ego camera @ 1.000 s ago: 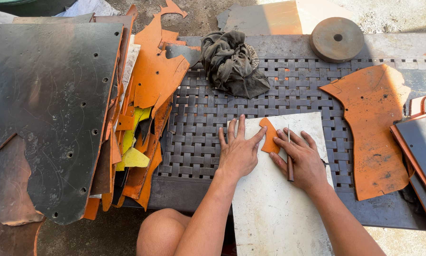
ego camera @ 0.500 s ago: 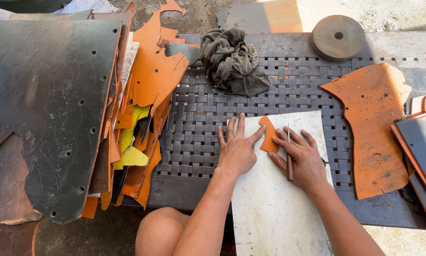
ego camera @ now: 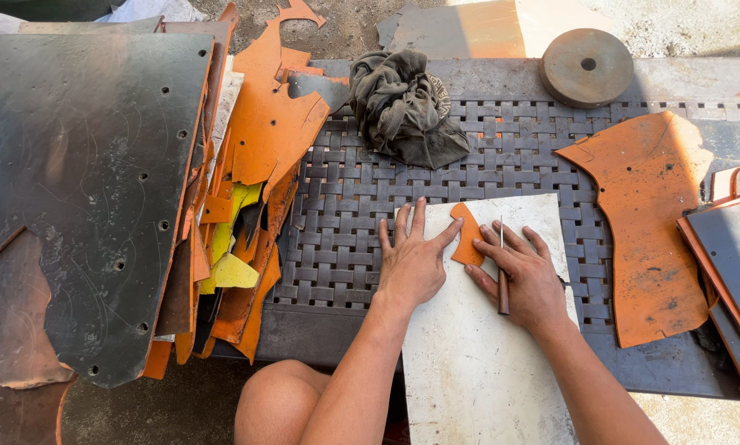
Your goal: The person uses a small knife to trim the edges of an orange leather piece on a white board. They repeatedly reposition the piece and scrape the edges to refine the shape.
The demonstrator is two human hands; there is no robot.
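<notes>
**A:** What are the hands doing?

**B:** The left hand [ego camera: 413,265] is lying flat with fingers spread wide on the white slab [ego camera: 477,363], holding nothing; its forefinger and thumb are pressing the left edge of a small orange leather piece [ego camera: 467,237]. The right hand [ego camera: 525,276] is lying just at 3 o'clock of that piece, its fingers curling loosely around a thin knife [ego camera: 502,276] with a dark handle, the blade pointing to 12 o'clock beside the piece's right edge.

**A:** And where is the piece sitting?

**B:** It is lying near the top of the slab, between the two hands, touching the left fingers. Whether the blade is touching it, I cannot tell.

**A:** What is lying around the slab?

**B:** The slab is resting on a dark woven mat [ego camera: 345,214]. At 12 o'clock of the hands a crumpled dark rag [ego camera: 407,107] is sitting on the mat. At 1 o'clock, well apart, a round stone disc [ego camera: 585,67] with a centre hole is lying. At 3 o'clock a large orange leather sheet [ego camera: 646,222] is spreading across the mat, with dark boards [ego camera: 736,255] stacking beyond it at the edge. At 9 o'clock a pile of orange and yellow offcuts [ego camera: 254,189] is leaning against a big dark sheet [ego camera: 81,189] dotted with holes. The person's bare knee [ego camera: 283,404] is showing at 7 o'clock.
</notes>
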